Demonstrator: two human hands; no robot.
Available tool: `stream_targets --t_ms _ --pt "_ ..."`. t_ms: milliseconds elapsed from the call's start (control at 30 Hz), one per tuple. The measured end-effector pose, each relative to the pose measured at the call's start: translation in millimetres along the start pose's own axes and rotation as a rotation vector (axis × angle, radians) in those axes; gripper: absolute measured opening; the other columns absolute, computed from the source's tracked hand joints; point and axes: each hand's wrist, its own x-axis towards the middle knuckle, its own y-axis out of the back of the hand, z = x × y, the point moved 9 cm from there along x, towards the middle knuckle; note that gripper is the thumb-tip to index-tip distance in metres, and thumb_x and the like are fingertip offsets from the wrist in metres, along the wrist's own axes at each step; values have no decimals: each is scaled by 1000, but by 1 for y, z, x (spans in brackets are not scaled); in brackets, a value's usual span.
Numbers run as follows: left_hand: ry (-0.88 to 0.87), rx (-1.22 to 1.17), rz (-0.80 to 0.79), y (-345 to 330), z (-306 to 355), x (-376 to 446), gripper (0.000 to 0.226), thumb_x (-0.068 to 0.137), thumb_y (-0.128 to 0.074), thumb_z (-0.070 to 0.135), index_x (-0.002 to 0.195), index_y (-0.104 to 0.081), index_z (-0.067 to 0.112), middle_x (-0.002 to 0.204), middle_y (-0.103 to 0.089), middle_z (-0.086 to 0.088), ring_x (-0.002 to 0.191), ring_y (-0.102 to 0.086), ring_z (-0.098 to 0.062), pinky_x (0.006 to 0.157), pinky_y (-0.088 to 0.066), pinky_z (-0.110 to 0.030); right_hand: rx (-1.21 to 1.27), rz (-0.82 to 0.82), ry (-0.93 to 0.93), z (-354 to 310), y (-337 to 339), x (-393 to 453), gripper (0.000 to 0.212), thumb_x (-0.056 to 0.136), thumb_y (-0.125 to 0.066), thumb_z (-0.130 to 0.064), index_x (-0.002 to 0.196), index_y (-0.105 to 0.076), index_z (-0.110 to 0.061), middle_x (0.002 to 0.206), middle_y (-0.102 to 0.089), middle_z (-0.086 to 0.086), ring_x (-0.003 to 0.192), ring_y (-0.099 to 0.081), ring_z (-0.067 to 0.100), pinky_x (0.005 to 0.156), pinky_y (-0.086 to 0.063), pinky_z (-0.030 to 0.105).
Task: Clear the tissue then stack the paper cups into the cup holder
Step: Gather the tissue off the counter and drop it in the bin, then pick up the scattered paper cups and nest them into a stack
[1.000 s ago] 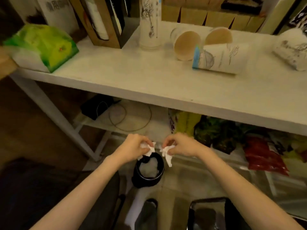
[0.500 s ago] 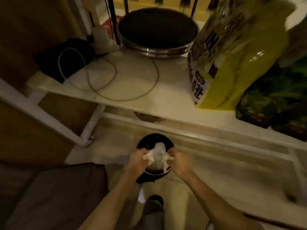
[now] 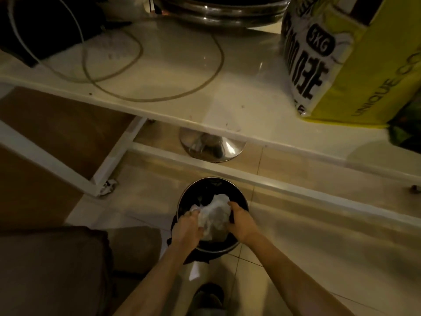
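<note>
A crumpled white tissue (image 3: 215, 216) sits in the mouth of a small round black bin (image 3: 211, 180) on the tiled floor. My left hand (image 3: 188, 229) grips the wad's left side with curled fingers. On the wad's right side my right hand (image 3: 241, 222) closes on it, fingers reaching into the bin. Both hands are just inside the rim. The paper cups and the cup holder are out of view.
A low white shelf (image 3: 205, 124) runs just above the bin, carrying a looped cable (image 3: 159, 96), a yellow 5KG bag (image 3: 341, 65) and a steel pan (image 3: 223, 17). A steel bowl (image 3: 211, 147) lies under it. A brown cushion (image 3: 52, 270) is at left; a shoe (image 3: 208, 295) below.
My head dropped from the tabletop with the cups to the floor. Both hands carried the tissue pieces down from above the bin into its mouth.
</note>
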Motion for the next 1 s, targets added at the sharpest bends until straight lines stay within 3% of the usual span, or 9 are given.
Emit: stream_targets --t_ms 233,333,400,500,667,833,1000 --pt "-121 -1 -55 82 65 -63 67 81 -60 23 138 -27 13 144 -34 -12 129 -37 -30 103 -38 -40 55 18 82 -65 74 -77 65 81 -63 -24 138 -33 -14 129 -56 16 117 -55 32 96 -48 45" --pt "-194 -74 -69 130 102 -105 69 79 -63 22 138 -29 11 142 -39 -14 127 -41 -29 105 -38 -40 29 26 110 -105 117 -130 65 82 -62 -21 139 -31 -12 126 -57 16 112 -56 30 90 -48 34" --pt "-209 -99 -67 166 120 -135 66 77 -65 26 134 -34 11 132 -50 -13 120 -49 -28 98 -44 -38 -1 31 143 -133 148 -165 60 84 -61 -23 136 -34 -10 118 -62 15 106 -60 29 82 -48 31" --pt "-257 -107 -42 223 154 -185 59 76 -65 30 127 -41 10 122 -58 -11 115 -54 -28 90 -46 -34 -54 85 186 -178 202 -222 57 84 -60 -30 133 -38 -13 106 -67 14 96 -63 27 73 -48 33" --pt "-426 -65 15 313 226 -281 64 78 -64 32 133 -36 14 136 -49 -10 123 -48 -21 97 -38 -28 -141 159 301 -249 284 -321 51 83 -59 -33 129 -42 -18 105 -67 9 96 -64 27 79 -53 40" --pt "-635 -18 106 393 287 -378 54 79 -64 33 127 -45 18 128 -55 -3 109 -54 -14 87 -41 -21 -259 233 384 -300 352 -410 53 86 -54 -41 133 -37 -22 116 -61 6 99 -61 25 77 -49 35" --pt "-799 -17 150 459 336 -442 35 79 -65 27 112 -57 22 102 -60 9 90 -56 0 80 -45 -18 -230 339 525 -334 408 -490 46 87 -53 -43 128 -43 -23 108 -65 3 91 -64 19 78 -54 41"
